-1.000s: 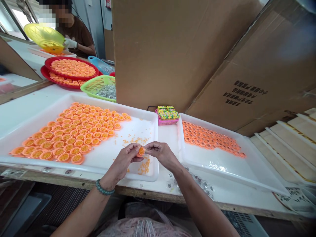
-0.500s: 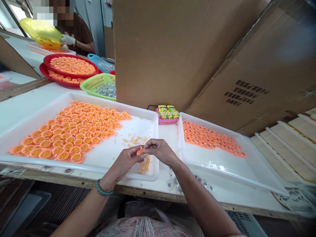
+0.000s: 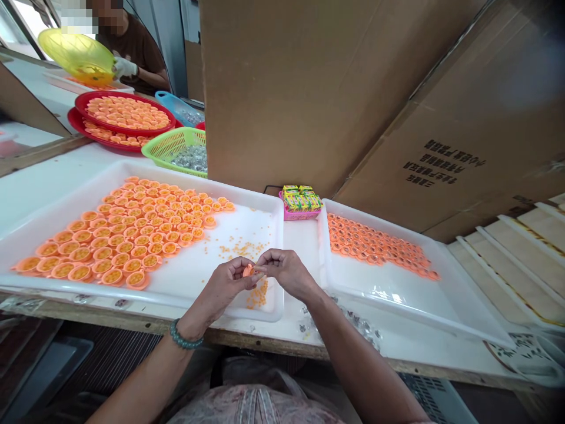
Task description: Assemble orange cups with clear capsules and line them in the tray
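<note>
1. A long white worktable (image 3: 39,182) with a rough wooden front edge (image 3: 282,348) crosses the view.
2. Behind it stands a plain brown cardboard panel (image 3: 273,88); a second brown cardboard panel (image 3: 463,112), with upside-down black print, slants at right.
3. Upper left, a window (image 3: 33,15) glows white.
4. Below the table, a dark ribbed surface (image 3: 128,350) shows.

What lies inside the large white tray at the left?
In the tray, filled orange cups lie at left, loose yellow-orange grains towards the right. The left hand and right hand, with a small orange piece between them, hide whatever is beneath.
</note>
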### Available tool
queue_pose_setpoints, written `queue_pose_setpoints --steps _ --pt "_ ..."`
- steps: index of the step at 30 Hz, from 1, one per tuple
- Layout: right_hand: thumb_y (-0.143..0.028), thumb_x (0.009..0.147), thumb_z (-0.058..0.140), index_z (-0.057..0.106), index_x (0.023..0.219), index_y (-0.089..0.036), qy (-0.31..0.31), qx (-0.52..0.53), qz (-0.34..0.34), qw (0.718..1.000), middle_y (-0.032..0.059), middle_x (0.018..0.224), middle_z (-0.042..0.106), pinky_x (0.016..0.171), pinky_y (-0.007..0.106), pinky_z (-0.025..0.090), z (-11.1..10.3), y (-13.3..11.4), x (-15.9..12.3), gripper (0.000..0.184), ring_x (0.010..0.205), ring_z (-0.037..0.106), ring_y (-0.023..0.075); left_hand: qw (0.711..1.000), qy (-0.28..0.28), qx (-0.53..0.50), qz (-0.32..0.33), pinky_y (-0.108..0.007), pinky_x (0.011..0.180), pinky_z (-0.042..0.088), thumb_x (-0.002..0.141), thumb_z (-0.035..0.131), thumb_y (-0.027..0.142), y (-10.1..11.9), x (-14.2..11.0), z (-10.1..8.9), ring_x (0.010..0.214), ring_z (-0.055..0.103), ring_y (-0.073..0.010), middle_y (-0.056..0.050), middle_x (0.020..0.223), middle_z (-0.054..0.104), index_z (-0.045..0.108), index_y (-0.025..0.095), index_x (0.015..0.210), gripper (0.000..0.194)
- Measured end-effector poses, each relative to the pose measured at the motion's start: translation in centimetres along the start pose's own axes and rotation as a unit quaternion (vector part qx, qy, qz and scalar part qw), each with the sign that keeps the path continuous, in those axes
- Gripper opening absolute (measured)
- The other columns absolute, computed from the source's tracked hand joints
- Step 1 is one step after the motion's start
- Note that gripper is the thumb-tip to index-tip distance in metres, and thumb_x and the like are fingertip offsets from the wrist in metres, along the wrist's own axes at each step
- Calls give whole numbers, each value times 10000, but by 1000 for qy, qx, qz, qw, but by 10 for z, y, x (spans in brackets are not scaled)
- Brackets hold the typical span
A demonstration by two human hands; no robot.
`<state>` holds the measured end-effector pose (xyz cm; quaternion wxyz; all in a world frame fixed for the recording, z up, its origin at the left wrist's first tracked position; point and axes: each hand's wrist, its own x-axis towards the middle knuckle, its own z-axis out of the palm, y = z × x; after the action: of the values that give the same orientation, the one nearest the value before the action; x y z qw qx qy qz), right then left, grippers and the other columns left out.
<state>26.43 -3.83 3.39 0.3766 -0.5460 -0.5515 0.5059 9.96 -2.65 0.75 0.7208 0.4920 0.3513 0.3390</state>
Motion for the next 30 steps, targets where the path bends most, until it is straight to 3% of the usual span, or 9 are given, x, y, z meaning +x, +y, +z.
queue_pose_setpoints --steps 3,6,11,15,21,30 --pt "-256 727 622 635 728 -145 11 -18 -13 1000 2 682 614 617 245 438 3 1 -3 112 641 552 118 1000 10 3 -14 -250 668 475 663 733 320 3 0 2 693 547 -126 -8 726 603 628 151 816 251" --pt "-194 783 552 653 848 -168 57 -94 -74 991 26 823 637 697 265 464 5 0 -15 123 754 577 133 999 27 -16 -22 -269 694 494 652 742 326 5 1 3 706 571 -135 -15 747 628 625 149 811 264" --pt "-192 769 606 538 1183 -207 108 -261 -202 938 91 1101 575 824 340 480 15 5 -32 420 939 550 185 999 34 -36 -22 -295 725 504 677 726 336 4 3 3 726 603 -152 -26 774 655 625 156 886 294" --pt "-156 800 555 573 1128 -195 138 -319 -257 902 92 995 600 846 351 475 27 15 -29 330 962 543 201 999 39 -17 -16 -260 699 496 687 720 337 3 1 4 717 591 -138 -23 773 655 637 153 889 286" --pt "-150 778 582 619 1063 -200 148 -283 -224 921 69 965 620 796 303 487 23 15 -27 292 891 578 171 999 41 -16 -24 -282 719 501 665 735 351 6 0 5 748 596 -154 -33 777 659 632 142 879 315" --pt "-123 739 637 660 1066 -232 112 -251 -183 944 48 906 618 770 305 478 17 20 -22 345 856 571 167 999 41 -3 -25 -327 723 507 623 749 385 6 0 5 716 613 -179 -32 725 660 674 135 875 362"
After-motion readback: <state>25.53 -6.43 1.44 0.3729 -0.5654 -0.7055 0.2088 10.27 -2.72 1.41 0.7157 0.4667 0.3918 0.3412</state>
